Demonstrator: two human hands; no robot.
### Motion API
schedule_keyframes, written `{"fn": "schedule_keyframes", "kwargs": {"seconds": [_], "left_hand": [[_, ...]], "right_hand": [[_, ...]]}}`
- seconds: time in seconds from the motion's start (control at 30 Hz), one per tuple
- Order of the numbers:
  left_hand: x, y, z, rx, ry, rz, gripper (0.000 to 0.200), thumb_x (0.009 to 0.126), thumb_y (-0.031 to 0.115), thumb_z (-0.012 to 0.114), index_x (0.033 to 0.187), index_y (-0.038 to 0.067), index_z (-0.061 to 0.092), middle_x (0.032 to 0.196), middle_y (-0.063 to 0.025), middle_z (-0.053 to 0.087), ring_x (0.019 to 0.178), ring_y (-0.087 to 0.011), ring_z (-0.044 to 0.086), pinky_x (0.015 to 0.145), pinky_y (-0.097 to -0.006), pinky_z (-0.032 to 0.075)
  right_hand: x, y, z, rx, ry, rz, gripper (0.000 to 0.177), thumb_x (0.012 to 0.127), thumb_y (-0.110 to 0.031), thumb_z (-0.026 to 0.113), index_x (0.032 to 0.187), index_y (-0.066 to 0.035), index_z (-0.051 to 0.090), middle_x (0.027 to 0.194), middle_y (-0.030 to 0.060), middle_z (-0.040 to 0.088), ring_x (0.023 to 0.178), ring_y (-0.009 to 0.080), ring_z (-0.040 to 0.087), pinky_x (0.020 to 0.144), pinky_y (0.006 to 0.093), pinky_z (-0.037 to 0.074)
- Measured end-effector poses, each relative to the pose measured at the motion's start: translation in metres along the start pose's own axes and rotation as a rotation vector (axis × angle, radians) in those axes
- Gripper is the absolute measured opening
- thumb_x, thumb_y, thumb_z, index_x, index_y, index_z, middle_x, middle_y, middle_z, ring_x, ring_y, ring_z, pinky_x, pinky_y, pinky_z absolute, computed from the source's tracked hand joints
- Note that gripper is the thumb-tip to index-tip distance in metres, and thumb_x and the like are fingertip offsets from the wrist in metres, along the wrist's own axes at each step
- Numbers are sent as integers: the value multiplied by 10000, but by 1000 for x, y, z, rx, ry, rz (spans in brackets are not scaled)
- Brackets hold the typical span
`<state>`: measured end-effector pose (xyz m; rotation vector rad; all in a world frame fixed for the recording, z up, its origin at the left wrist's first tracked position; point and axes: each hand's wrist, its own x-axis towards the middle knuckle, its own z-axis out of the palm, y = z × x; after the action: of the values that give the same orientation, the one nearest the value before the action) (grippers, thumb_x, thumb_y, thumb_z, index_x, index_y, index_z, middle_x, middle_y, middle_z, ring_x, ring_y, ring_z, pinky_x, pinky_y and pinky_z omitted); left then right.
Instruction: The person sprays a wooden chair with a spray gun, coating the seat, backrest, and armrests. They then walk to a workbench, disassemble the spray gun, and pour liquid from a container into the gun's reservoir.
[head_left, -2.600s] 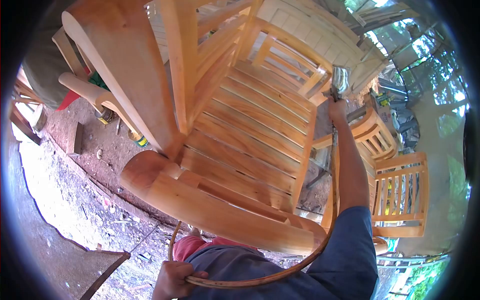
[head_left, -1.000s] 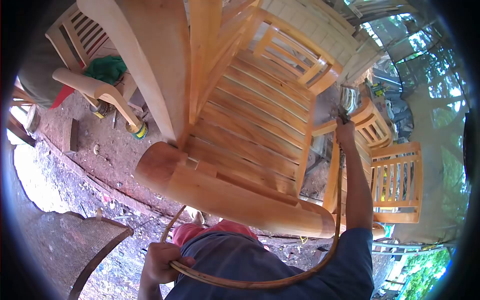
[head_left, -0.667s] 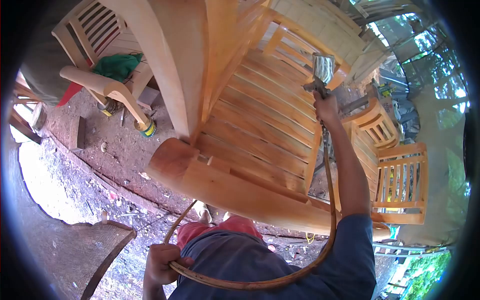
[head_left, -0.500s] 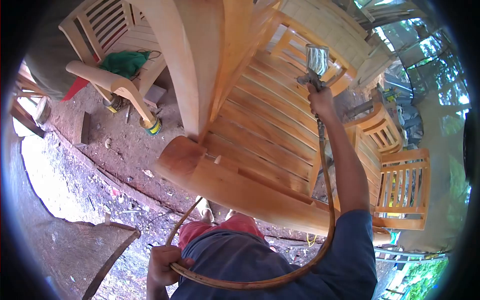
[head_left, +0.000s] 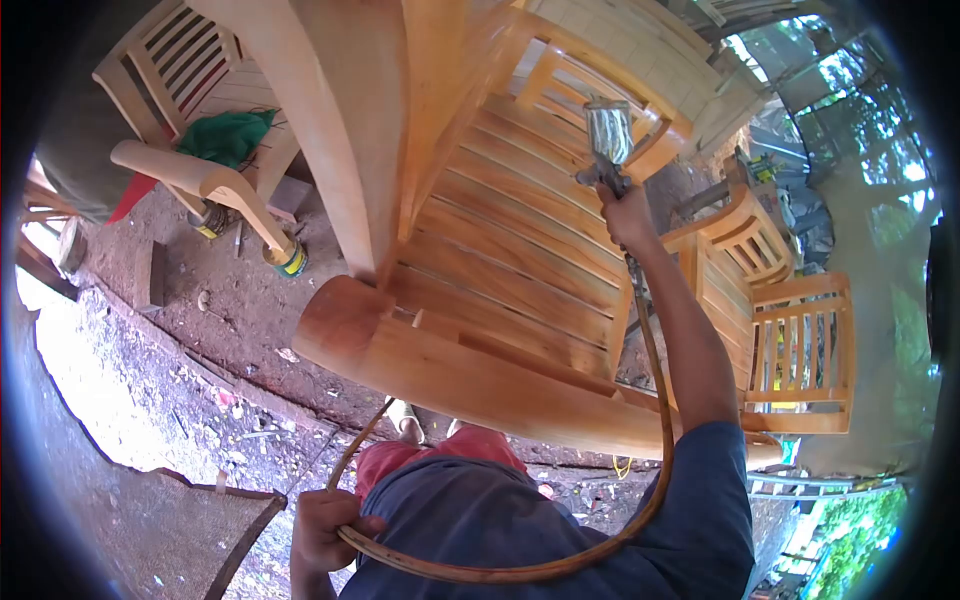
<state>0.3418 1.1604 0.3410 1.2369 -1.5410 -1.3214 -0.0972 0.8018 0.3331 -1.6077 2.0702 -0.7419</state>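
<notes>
My right hand (head_left: 627, 215) is wrapped round the handle of a spray gun (head_left: 607, 174), its silvery cup (head_left: 608, 130) on top. The arm reaches out over the slatted seat of a varnished wooden bench (head_left: 520, 230), whose curved armrest (head_left: 440, 375) lies nearest my body. From the gun a brown air hose (head_left: 655, 370) drops past my forearm and loops across my shirt. Low on the left, my left hand (head_left: 332, 525) closes round that same hose. No spray mist can be made out.
A paler wooden chair (head_left: 185, 110) with green cloth (head_left: 228, 137) on it stands at the left, a front leg in a tin (head_left: 287, 258). Another slatted chair (head_left: 800, 350) is at the right. Brown sheeting (head_left: 170, 525) hangs at lower left.
The view has shifted slightly, so the furniture sits further left. My right hand and the spray gun appear a little further left and lower. Both hands keep their grip.
</notes>
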Motion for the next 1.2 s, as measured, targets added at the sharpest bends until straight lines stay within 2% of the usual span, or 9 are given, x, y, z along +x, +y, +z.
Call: {"fn": "schedule_keyframes", "kwargs": {"seconds": [0.1,0.2,0.27,0.33,0.43,0.47,0.67,0.9,1.2], "left_hand": [[8,3,3,-26,-20,-3,484,696,187,763,488,65,345,443,-53,328,366,-207,336,399,-356,214],[19,4,1,28,-130,72,452,669,92,782,492,45,369,452,-65,348,374,-223,380,389,-362,265],[23,4,3,42,-172,96,452,671,97,784,493,43,373,453,-68,354,374,-230,385,389,-368,272],[28,5,5,53,-204,124,452,673,104,786,493,42,377,454,-70,361,375,-236,391,388,-373,279],[34,9,8,78,-225,164,453,681,118,788,494,40,383,456,-73,372,378,-246,402,389,-378,288],[35,7,7,96,-230,175,453,685,122,788,495,39,385,457,-75,375,381,-250,405,391,-378,292],[37,16,7,120,-232,168,457,708,140,783,505,35,387,465,-82,380,394,-254,415,404,-375,303],[20,13,3,85,-197,112,461,733,118,764,518,34,365,466,-70,364,393,-238,382,407,-369,281],[-13,4,3,-20,-14,66,459,736,109,754,522,34,354,472,-65,359,395,-221,355,409,-354,242]], "right_hand": [[-19,22,-27,-67,62,40,368,911,-280,627,734,22,513,552,65,498,348,173,445,310,337,334],[-20,81,-52,-113,160,-43,386,903,-288,630,741,51,546,575,98,543,382,207,498,353,369,373],[-32,94,-70,-166,185,3,370,895,-296,627,845,67,578,690,173,592,566,295,561,509,414,421],[-63,68,-95,-231,155,201,415,886,-306,618,1045,77,617,900,298,657,899,448,643,777,479,480],[-77,109,-116,-256,250,73,368,892,-290,625,832,73,610,625,156,595,535,235,604,552,411,463],[-86,111,-125,-314,221,95,357,896,-287,627,817,60,597,609,138,585,497,236,589,483,404,449],[-118,99,-124,-204,199,165,351,905,-274,631,733,15,529,537,60,506,388,178,503,347,341,371],[-109,30,-78,91,35,158,381,916,-301,636,663,-63,481,505,-3,439,341,109,387,319,295,290],[-97,-40,-37,102,-94,37,400,923,-330,613,697,-11,530,535,26,503,414,127,497,368,324,361]]}}
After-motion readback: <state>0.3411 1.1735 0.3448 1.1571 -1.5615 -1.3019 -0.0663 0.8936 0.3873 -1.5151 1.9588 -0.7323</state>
